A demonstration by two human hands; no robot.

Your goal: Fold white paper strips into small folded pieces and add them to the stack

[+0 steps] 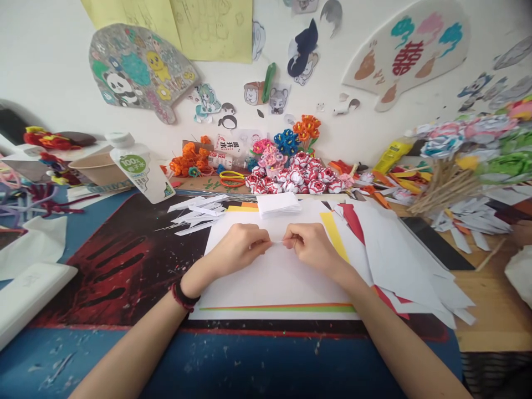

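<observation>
My left hand (245, 244) and my right hand (306, 244) face each other above a stack of white paper sheets (266, 282). Both are closed in a pinch on a small, thin strip of white paper (277, 242), which shows only in the narrow gap between the fingertips. Just beyond the hands lies a small pile of cut white paper pieces (279, 205). Loose white paper strips (197, 210) are scattered to the left of the stack, and yellow, orange and green sheet edges stick out from under it.
White and red paper scraps (407, 255) spread at the right. Red-and-white paper flowers (303, 174), scissors with yellow handles (231, 177) and a white bottle (139, 169) stand or lie at the back. A white box-like object (33, 296) sits left. Part of another person's hand (522, 233) shows far right.
</observation>
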